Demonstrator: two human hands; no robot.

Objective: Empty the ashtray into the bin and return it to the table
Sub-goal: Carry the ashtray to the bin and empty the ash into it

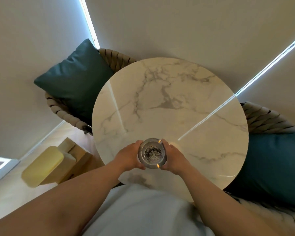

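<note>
The left hand (130, 155) and the right hand (173, 156) grasp the ashtray (152, 153) between them, the left hand's fingers curled round its left side and the right hand's round its right side. The ashtray is round, with a clear rim and a heap of dark and pale ash in its middle. It sits over the near part of the round marble tabletop (169, 103); whether it rests on the surface or is lifted just clear cannot be told. Both bare forearms reach in from below. To the left of the tabletop, on the floor, stands a yellow-lidded bin (43, 166). Woven chairs with dark green cushions (75, 79) stand at the far left and at the right.
</note>
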